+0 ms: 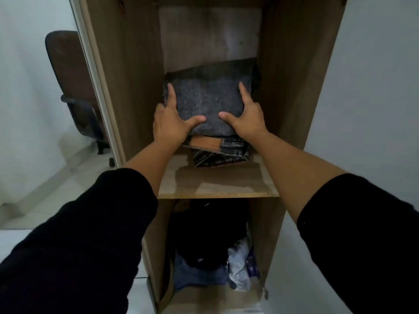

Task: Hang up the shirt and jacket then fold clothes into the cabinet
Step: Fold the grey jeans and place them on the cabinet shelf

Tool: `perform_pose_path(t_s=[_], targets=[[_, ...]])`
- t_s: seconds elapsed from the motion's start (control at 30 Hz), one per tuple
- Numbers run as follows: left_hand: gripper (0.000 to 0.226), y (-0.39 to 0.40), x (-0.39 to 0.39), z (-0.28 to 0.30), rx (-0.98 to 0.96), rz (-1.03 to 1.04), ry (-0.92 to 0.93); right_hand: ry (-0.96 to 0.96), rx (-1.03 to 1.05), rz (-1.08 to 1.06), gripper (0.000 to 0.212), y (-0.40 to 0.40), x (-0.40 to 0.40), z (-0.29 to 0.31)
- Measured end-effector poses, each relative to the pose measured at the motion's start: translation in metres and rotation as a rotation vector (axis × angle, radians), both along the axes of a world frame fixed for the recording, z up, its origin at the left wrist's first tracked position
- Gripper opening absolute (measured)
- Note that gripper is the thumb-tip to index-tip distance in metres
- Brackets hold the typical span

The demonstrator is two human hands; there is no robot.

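Currently, centre frame: my left hand and right hand grip opposite sides of the folded dark grey denim garment, thumbs on top, upon the wooden cabinet shelf, atop folded black jeans.

Office chair, dark brown, at 9 o'clock beyond the mirrored sliding door; black armrest and wheeled base visible. Pale tiled floor runs under it toward 8 o'clock. Plain white wall at 3 o'clock. White wall behind the chair. Light dim, colours muted.
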State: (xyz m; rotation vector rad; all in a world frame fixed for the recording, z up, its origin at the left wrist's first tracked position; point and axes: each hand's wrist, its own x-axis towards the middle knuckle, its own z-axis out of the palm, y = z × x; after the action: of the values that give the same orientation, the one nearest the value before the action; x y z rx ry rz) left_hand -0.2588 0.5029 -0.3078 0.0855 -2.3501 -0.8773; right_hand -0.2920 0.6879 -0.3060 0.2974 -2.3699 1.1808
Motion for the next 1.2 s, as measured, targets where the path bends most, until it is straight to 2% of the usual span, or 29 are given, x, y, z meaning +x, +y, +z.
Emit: perform_pose_path(t_s=[0.1, 0.2, 0.4, 0.53, 0.7, 0.87, 0.93, 1.07, 1.2], targets=[[0.114, 0.0, -0.018, -0.032, -0.008, 0.006, 0.053, 0.039, -0.008, -0.004, 0.094, -0.002, -0.021, -0.03], [0.115, -0.001, -0.047, -0.057, 0.004, 0.012, 0.01, 0.009, 0.008, -0.008, 0.094, -0.007, -0.049, -0.055], [0.114, -0.003, -0.141, -0.097, -0.003, 0.054, -0.195, -0.165, 0.125, -0.034, 0.093, -0.012, -0.137, -0.094], [0.119, -0.007, -0.208, -0.13, 0.006, -0.017, -0.313, -0.35, 0.158, -0.038, 0.09, -0.014, -0.2, -0.133], [0.123, -0.016, -0.271, -0.139, 0.073, -0.097, -0.395, -0.422, 0.294, -0.077, 0.085, -0.011, -0.264, -0.146], [0.128, -0.022, -0.296, -0.142, 0.075, -0.133, -0.43, -0.445, 0.296, -0.069, 0.086, -0.011, -0.288, -0.153], [0.122, -0.022, -0.298, -0.144, 0.072, -0.142, -0.435, -0.453, 0.279, -0.069, 0.087, -0.013, -0.29, -0.153], [0.094, -0.019, -0.278, -0.147, 0.108, -0.114, -0.49, -0.525, 0.284, -0.112, 0.079, -0.018, -0.275, -0.153], [0.064, -0.013, -0.24, -0.132, 0.246, -0.005, -0.339, -0.515, 0.199, -0.192, 0.076, -0.025, -0.233, -0.129]])
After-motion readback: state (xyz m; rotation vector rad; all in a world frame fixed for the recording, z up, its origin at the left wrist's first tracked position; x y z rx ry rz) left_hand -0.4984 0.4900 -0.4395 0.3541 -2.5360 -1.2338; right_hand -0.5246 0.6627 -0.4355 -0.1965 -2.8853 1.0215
